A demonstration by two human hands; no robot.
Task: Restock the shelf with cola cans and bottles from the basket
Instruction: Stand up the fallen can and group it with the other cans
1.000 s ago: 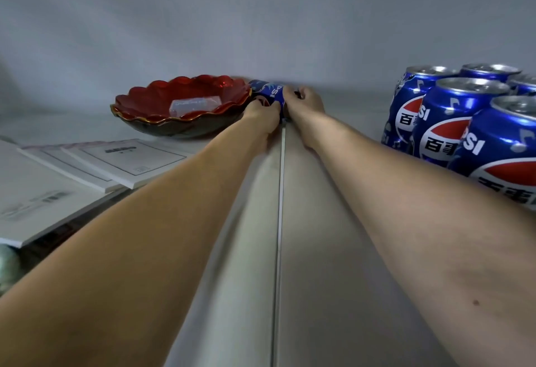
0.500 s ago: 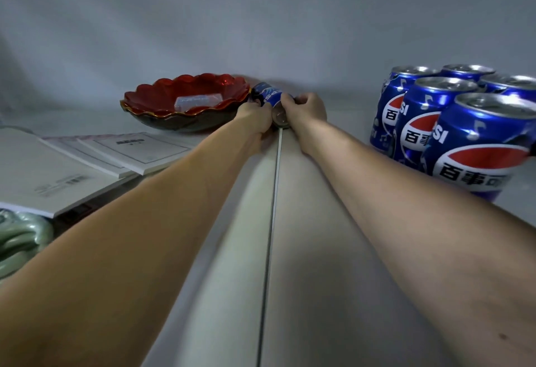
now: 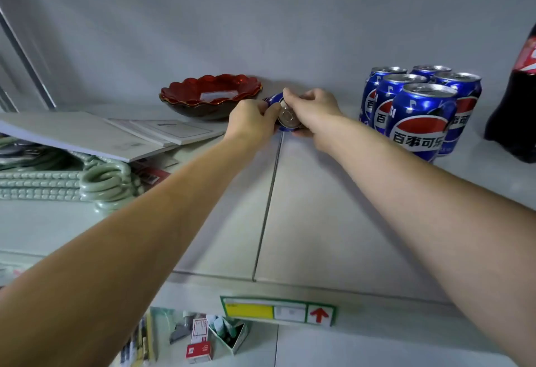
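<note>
Can (image 3: pixel 285 117): on its side, silver top facing 6 o'clock, long axis 12-to-6.
Hands: left hand (image 3: pixel 251 123) and right hand (image 3: pixel 314 109) both clamped round it.

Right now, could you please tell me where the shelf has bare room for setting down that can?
The widest bare patch runs along the shelf seam, between the papers and the standing cans. A narrower gap lies between those cans and the dark bottle. The left side is crowded: red bowl, papers, green rack.

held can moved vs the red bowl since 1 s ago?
Yes. The can in both hands now lies nearer the camera, its top facing us, and extends further forward past the red bowl than before.
</note>
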